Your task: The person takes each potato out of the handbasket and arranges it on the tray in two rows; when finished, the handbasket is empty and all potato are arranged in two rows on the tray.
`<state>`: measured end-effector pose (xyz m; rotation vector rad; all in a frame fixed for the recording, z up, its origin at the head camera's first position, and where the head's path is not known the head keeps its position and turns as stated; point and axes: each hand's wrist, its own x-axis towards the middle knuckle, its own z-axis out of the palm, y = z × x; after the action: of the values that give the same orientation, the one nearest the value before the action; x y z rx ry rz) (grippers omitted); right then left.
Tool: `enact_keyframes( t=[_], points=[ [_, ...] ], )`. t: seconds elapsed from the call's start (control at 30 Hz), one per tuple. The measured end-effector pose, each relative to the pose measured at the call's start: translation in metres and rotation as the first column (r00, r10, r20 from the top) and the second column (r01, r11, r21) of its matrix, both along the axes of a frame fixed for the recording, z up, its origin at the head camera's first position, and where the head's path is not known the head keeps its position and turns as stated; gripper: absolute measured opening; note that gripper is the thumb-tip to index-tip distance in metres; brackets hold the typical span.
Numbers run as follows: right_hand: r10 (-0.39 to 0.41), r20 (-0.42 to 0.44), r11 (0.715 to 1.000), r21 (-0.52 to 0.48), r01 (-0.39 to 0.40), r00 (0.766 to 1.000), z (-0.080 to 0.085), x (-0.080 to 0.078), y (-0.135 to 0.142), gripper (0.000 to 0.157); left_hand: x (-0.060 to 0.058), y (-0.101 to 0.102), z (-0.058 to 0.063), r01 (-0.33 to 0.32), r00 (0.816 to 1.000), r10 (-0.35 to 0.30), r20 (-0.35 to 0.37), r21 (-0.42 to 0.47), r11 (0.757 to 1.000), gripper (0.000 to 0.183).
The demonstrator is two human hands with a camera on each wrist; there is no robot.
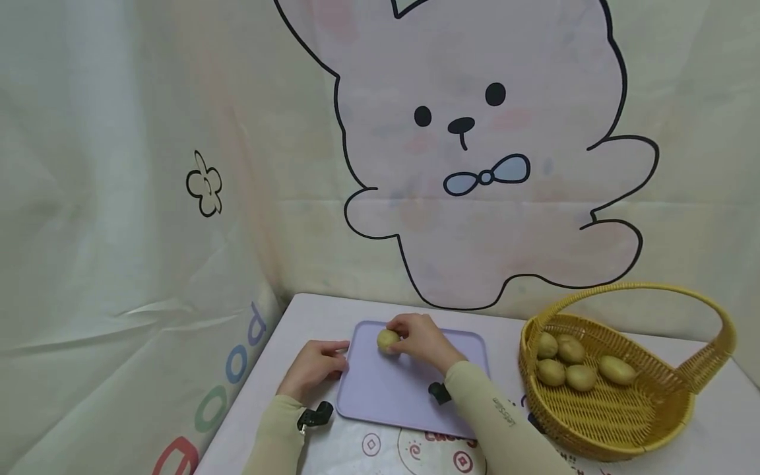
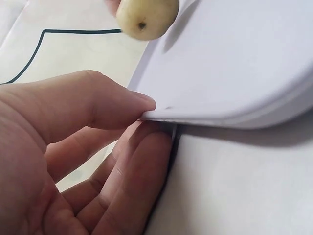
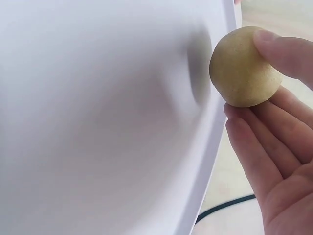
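A pale lilac cutting board [image 1: 404, 389] lies on the table. My right hand [image 1: 420, 340] holds a small yellowish potato [image 1: 388, 339] between thumb and fingers at the board's far edge; the right wrist view shows the potato [image 3: 244, 67] pinched just above the board's rim [image 3: 215, 127]. My left hand [image 1: 316, 368] is at the board's left edge; in the left wrist view its thumb [image 2: 110, 100] lies on top of the board's rim [image 2: 205, 115] and its fingers [image 2: 132, 181] lie under it. The potato [image 2: 146, 17] shows at the top of that view.
A yellow wicker basket [image 1: 629, 422] with a tall handle stands at the right and holds several potatoes [image 1: 570, 366]. A cloth backdrop with a cartoon rabbit [image 1: 475, 152] hangs behind the table. The table's left edge drops off near my left sleeve [image 1: 279, 442].
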<state>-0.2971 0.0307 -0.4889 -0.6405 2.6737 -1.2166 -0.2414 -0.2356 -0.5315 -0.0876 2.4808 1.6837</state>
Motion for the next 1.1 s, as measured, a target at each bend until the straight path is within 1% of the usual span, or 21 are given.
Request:
enact_keyframes(
  t=[0.17, 0.3, 0.5, 0.6, 0.73, 0.93, 1.1],
  points=[
    [0.029, -0.021, 1.000, -0.001, -0.029, 0.999, 0.000, -0.004, -0.013, 0.041, 0.000, -0.001, -0.002, 0.008, 1.000, -0.008, 0.009, 0.006, 1.000, 0.054],
    [0.056, -0.038, 0.998, 0.011, -0.056, 0.998, -0.001, -0.005, -0.022, 0.042, 0.000, -0.001, -0.004, 0.013, 1.000, -0.013, 0.022, 0.019, 1.000, 0.053],
    [0.030, -0.039, 0.998, 0.064, -0.028, 0.999, -0.003, -0.007, -0.030, 0.042, -0.002, -0.003, -0.004, 0.023, 1.000, -0.024, 0.019, 0.018, 1.000, 0.053],
    [0.034, -0.023, 0.998, 0.062, -0.032, 0.999, -0.002, -0.008, -0.031, 0.041, -0.003, -0.006, -0.003, 0.020, 1.000, -0.021, 0.020, 0.010, 1.000, 0.053],
    [0.035, 0.000, 0.998, 0.043, -0.035, 0.999, -0.001, -0.007, -0.028, 0.044, -0.003, -0.005, -0.004, 0.016, 1.000, -0.017, 0.017, 0.013, 1.000, 0.054],
    [0.001, 0.038, 0.999, 0.036, -0.003, 0.999, 0.000, -0.003, -0.024, 0.052, -0.004, -0.004, -0.004, 0.012, 1.000, -0.012, 0.016, 0.032, 0.999, 0.054],
    [-0.030, 0.048, 0.999, 0.038, 0.028, 0.998, 0.004, 0.003, -0.018, 0.053, -0.003, -0.007, -0.004, 0.005, 1.000, -0.005, 0.019, 0.018, 1.000, 0.053]
  ],
)
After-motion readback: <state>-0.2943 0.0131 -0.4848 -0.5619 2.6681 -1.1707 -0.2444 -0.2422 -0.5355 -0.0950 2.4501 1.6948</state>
